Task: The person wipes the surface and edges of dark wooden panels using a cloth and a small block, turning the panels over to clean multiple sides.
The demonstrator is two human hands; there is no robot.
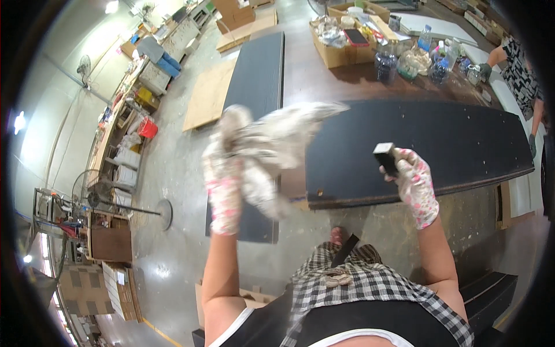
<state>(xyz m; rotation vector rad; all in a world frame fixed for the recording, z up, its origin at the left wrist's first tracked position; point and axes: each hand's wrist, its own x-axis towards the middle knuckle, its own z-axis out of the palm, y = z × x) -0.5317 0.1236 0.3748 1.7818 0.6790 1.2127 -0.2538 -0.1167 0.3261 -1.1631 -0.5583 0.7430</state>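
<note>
My left hand [224, 173], in a white glove with pink spots, is closed round a whitish rag [289, 130]. The rag hangs loose and is smeared by motion, out past the left end of a dark panel [416, 144]. Over that panel, my right hand [415, 182], gloved alike, grips a small block [386, 159], black with a pale upper face. The panel is long with a curved far edge, and a few small light specks show on its surface. Whether more panels lie under it, I cannot tell.
Beyond the panel stand a cardboard box [338, 52] of odds and ends with a phone [356, 38], and several plastic bottles [425, 39]. Another dark panel [254, 81] lies to the left. A co-worker's gloved hand [484, 70] is at the right. A pedestal fan [165, 214] stands left.
</note>
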